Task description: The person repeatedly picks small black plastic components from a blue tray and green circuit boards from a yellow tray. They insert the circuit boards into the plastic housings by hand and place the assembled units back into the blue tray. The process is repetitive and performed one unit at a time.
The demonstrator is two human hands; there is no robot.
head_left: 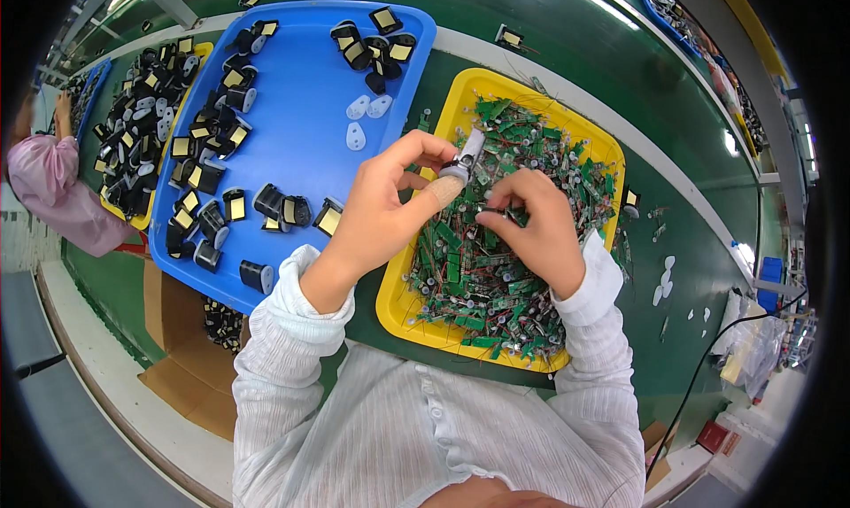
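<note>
My left hand [376, 209] is closed, pinching a small black housing with a pale grey flap [473, 145] between thumb and fingers. A tan bandage or finger cover wraps the thumb tip. Just to the right, my right hand [537, 229] has thumb and forefinger pinched together. A small dark piece [492, 210] shows at its fingertips, too small to name. Both hands are above a yellow tray [396, 310] heaped with small green circuit boards [469, 264] that carry thin wires and round parts.
Left of the yellow tray, a blue tray [297, 92] holds black housings [235, 136] with pale yellow pads and loose grey-white covers [356, 136]. Farther left stands another filled yellow tray [142, 220], near a person in pink [66, 189]. An open cardboard box [190, 366] sits below. White pieces [663, 282] lie at right.
</note>
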